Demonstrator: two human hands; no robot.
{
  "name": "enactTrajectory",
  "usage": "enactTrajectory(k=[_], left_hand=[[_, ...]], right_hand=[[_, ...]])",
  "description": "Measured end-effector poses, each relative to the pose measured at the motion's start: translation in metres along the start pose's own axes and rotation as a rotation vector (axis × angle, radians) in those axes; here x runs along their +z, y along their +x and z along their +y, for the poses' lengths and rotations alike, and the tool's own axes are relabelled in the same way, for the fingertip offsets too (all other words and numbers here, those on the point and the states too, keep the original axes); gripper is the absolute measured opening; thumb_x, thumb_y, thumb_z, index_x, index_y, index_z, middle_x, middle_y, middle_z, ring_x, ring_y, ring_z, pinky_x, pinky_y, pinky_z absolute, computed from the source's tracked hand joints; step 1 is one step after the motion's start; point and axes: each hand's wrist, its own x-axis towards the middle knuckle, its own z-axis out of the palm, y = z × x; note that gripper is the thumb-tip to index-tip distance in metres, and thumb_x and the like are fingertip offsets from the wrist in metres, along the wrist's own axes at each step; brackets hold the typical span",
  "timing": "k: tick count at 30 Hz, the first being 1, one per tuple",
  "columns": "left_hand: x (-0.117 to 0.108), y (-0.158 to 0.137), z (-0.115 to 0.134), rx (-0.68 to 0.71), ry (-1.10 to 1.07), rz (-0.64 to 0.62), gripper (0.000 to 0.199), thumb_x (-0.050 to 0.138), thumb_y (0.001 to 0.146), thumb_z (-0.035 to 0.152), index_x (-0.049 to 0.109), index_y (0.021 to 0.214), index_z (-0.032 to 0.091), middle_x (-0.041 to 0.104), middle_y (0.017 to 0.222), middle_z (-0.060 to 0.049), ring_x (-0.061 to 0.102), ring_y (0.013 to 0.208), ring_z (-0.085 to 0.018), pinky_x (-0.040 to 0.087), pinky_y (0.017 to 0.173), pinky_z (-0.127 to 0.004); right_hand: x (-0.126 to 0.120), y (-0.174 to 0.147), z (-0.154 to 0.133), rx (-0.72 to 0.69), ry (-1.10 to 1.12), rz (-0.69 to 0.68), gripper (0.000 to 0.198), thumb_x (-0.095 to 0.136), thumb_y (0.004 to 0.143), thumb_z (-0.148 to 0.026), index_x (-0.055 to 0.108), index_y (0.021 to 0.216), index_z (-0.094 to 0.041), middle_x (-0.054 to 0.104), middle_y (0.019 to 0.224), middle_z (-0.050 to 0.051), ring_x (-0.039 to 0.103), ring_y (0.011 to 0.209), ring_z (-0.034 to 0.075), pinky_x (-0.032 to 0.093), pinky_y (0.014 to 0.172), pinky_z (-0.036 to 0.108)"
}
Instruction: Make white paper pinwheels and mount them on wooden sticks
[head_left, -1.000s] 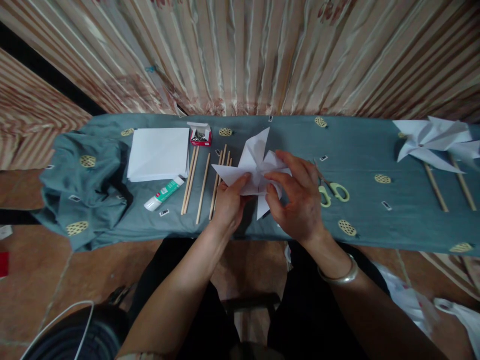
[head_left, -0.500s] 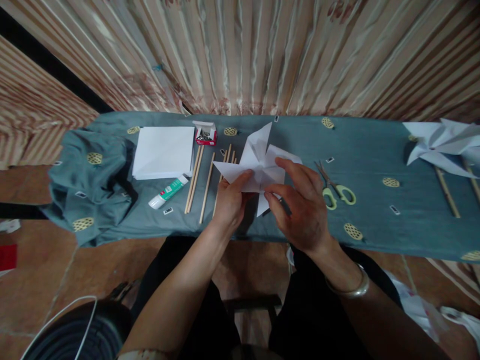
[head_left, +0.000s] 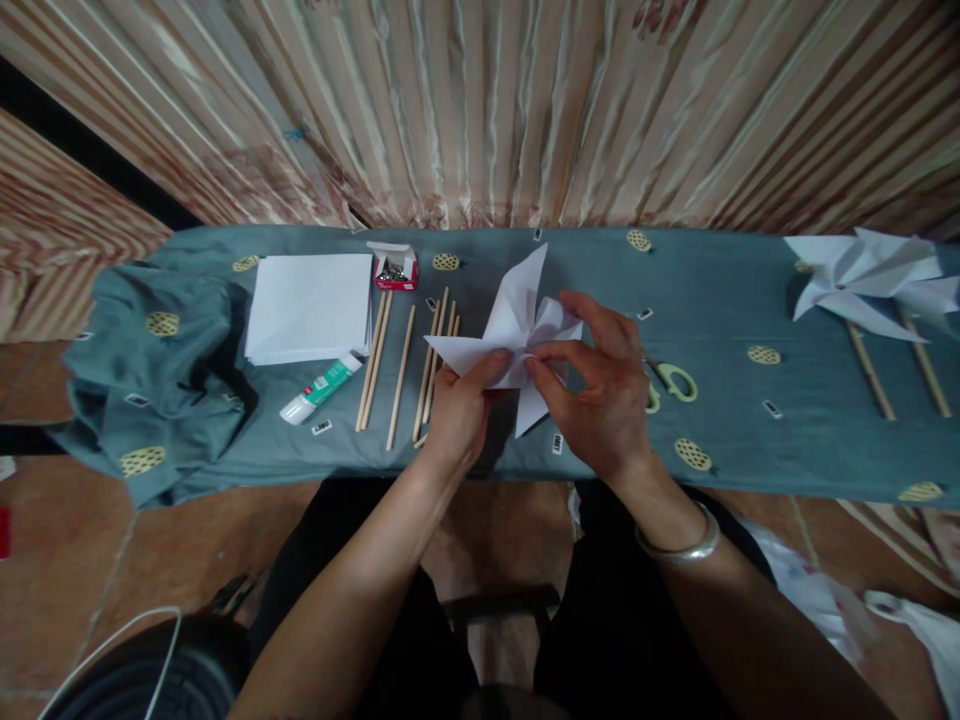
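Note:
A white paper pinwheel (head_left: pixel 514 318) with folded blades is held up over the table, in front of my body. My left hand (head_left: pixel 466 405) grips it from the lower left, thumb on top near the centre and fingers underneath. With thumb and index finger, my right hand (head_left: pixel 596 385) pinches a paper blade close to the pinwheel's middle; its other fingers are bent beside the right blade. Behind my right hand lie scissors (head_left: pixel 677 382) with light green handles, partly covered. Several wooden sticks (head_left: pixel 401 375) lie just left of the pinwheel.
On the green cloth-covered table (head_left: pixel 720 430) are a stack of white paper (head_left: pixel 309 305), a glue stick (head_left: pixel 322 388) and a small red box (head_left: pixel 395 268) of metal pins. Finished-looking pinwheels (head_left: pixel 862 280) on sticks lie at the far right. A curtain (head_left: pixel 480 110) hangs behind.
My right thumb and index finger have moved up to the pinwheel's centre, and the lower right blade is now folded inward. The view has shifted slightly to the right.

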Motion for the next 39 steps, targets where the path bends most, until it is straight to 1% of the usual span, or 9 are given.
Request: enactTrajectory(k=[5, 10, 15, 19, 22, 27, 33, 36, 39], left_hand=[[-0.0002, -0.0009, -0.0001, -0.011, 0.030, 0.012, 0.021, 0.082, 0.059, 0.021, 0.069, 0.075, 0.016, 0.071, 0.073, 0.000, 0.067, 0.066, -0.015, 0.053, 0.068, -0.029], [-0.0016, -0.0009, -0.0008, 0.002, 0.029, 0.013, 0.023, 0.083, 0.058, 0.023, 0.070, 0.075, 0.016, 0.072, 0.074, 0.000, 0.067, 0.067, -0.016, 0.053, 0.068, -0.030], [-0.0015, -0.0010, -0.0002, 0.007, 0.019, 0.013, 0.022, 0.081, 0.058, 0.022, 0.071, 0.076, 0.016, 0.072, 0.075, -0.001, 0.066, 0.068, -0.016, 0.054, 0.068, -0.029], [-0.0012, -0.0013, 0.0003, -0.002, 0.025, 0.014, 0.020, 0.081, 0.059, 0.022, 0.070, 0.075, 0.016, 0.072, 0.074, -0.001, 0.067, 0.068, -0.016, 0.054, 0.069, -0.029], [-0.0009, -0.0014, 0.0001, -0.003, 0.030, 0.014, 0.020, 0.081, 0.059, 0.022, 0.070, 0.076, 0.016, 0.072, 0.074, 0.000, 0.067, 0.068, -0.016, 0.054, 0.070, -0.030], [-0.0008, -0.0013, -0.0009, 0.009, 0.023, 0.009, 0.020, 0.081, 0.059, 0.021, 0.071, 0.075, 0.016, 0.072, 0.074, 0.000, 0.066, 0.068, -0.016, 0.054, 0.069, -0.030], [-0.0006, -0.0023, -0.0031, 0.058, 0.054, -0.016, 0.024, 0.085, 0.058, 0.025, 0.072, 0.077, 0.017, 0.073, 0.078, 0.000, 0.066, 0.071, -0.015, 0.052, 0.071, -0.028], [-0.0005, -0.0025, -0.0046, 0.084, 0.083, -0.028, 0.023, 0.086, 0.058, 0.022, 0.073, 0.077, 0.017, 0.074, 0.079, 0.000, 0.067, 0.073, -0.014, 0.052, 0.075, -0.028], [-0.0008, -0.0012, -0.0065, 0.096, 0.095, -0.011, 0.023, 0.085, 0.057, 0.019, 0.075, 0.077, 0.019, 0.075, 0.078, 0.001, 0.067, 0.072, -0.014, 0.053, 0.076, -0.028]], right_hand=[[0.0019, 0.0007, 0.0000, 0.020, -0.017, 0.014, 0.011, 0.066, 0.089, -0.030, 0.067, 0.079, -0.025, 0.062, 0.133, 0.005, 0.058, 0.121, 0.027, 0.049, 0.101, 0.049], [0.0039, 0.0006, -0.0002, 0.037, 0.031, 0.019, 0.010, 0.065, 0.089, -0.030, 0.068, 0.081, -0.025, 0.061, 0.134, 0.005, 0.057, 0.122, 0.029, 0.047, 0.103, 0.051], [0.0037, 0.0010, -0.0027, 0.032, 0.017, 0.036, 0.008, 0.065, 0.088, -0.026, 0.067, 0.081, -0.025, 0.064, 0.131, 0.007, 0.058, 0.120, 0.028, 0.049, 0.102, 0.050], [0.0035, 0.0013, -0.0023, 0.036, 0.018, 0.015, 0.008, 0.066, 0.087, -0.028, 0.068, 0.080, -0.026, 0.062, 0.135, 0.004, 0.057, 0.122, 0.030, 0.048, 0.104, 0.053], [0.0038, 0.0015, -0.0017, 0.039, 0.013, 0.008, 0.009, 0.066, 0.088, -0.027, 0.068, 0.079, -0.027, 0.061, 0.136, 0.003, 0.056, 0.123, 0.030, 0.048, 0.103, 0.053], [0.0052, 0.0013, -0.0006, 0.024, -0.021, 0.011, 0.007, 0.068, 0.086, -0.027, 0.067, 0.079, -0.024, 0.062, 0.134, 0.007, 0.057, 0.122, 0.030, 0.047, 0.104, 0.051], [0.0058, 0.0021, 0.0015, 0.073, 0.007, 0.015, 0.008, 0.068, 0.085, -0.030, 0.066, 0.082, -0.022, 0.060, 0.135, 0.007, 0.054, 0.124, 0.030, 0.045, 0.104, 0.052], [0.0046, 0.0033, 0.0001, 0.081, 0.000, 0.015, 0.009, 0.070, 0.084, -0.029, 0.064, 0.084, -0.023, 0.060, 0.135, 0.008, 0.054, 0.124, 0.030, 0.045, 0.104, 0.052], [0.0038, 0.0039, -0.0025, 0.087, -0.018, 0.011, 0.011, 0.072, 0.083, -0.026, 0.062, 0.084, -0.024, 0.061, 0.134, 0.009, 0.055, 0.123, 0.029, 0.046, 0.104, 0.051]])
